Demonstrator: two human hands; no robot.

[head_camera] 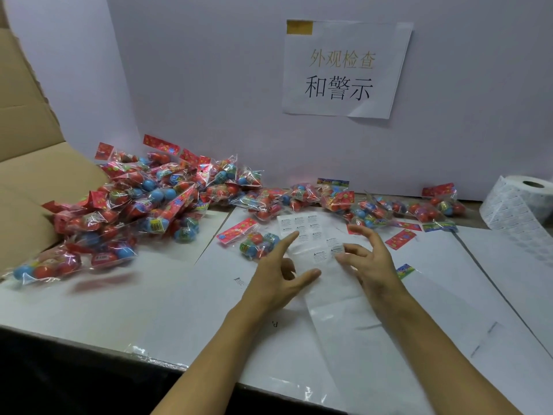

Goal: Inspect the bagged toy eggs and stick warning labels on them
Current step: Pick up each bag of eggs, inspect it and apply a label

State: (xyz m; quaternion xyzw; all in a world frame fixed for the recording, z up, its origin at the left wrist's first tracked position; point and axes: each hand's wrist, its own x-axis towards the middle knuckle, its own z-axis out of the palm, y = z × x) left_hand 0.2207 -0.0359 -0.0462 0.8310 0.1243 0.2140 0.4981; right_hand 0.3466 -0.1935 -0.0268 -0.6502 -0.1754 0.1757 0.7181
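One bag of toy eggs (256,241) lies alone on the white table (119,301), just left of the label sheet (311,235) and apart from the big pile of bags (143,202) that spills from the cardboard box (27,187) on the left. More bags lie in a row (389,209) along the back wall. The sheet has only a few warning labels left on its far end; the near part looks already peeled.

The left hand (281,277) hovers beside the single bag with fingers spread and relaxed, holding nothing. The right hand (369,259) is also mostly open, but its thumb and forefinger come together at a small label (337,251) on the edge of the sheet — whether they really pinch it or only touch it, I cannot tell.

The risks I see from here:
- Nothing presses the sheet down, so it may lift together with the label and the label can tear or curl.
- A label lifted free could fold on itself or stick to a finger before it reaches the bag.
- The bag film is wrinkled over round eggs — the label may go on creased or crooked, or cover the printed card.
- Labelled and unlabelled bags lie close together, so one could be skipped or done twice.

A large label roll (520,205) stands at the right, and a paper sign (344,70) hangs on the wall.
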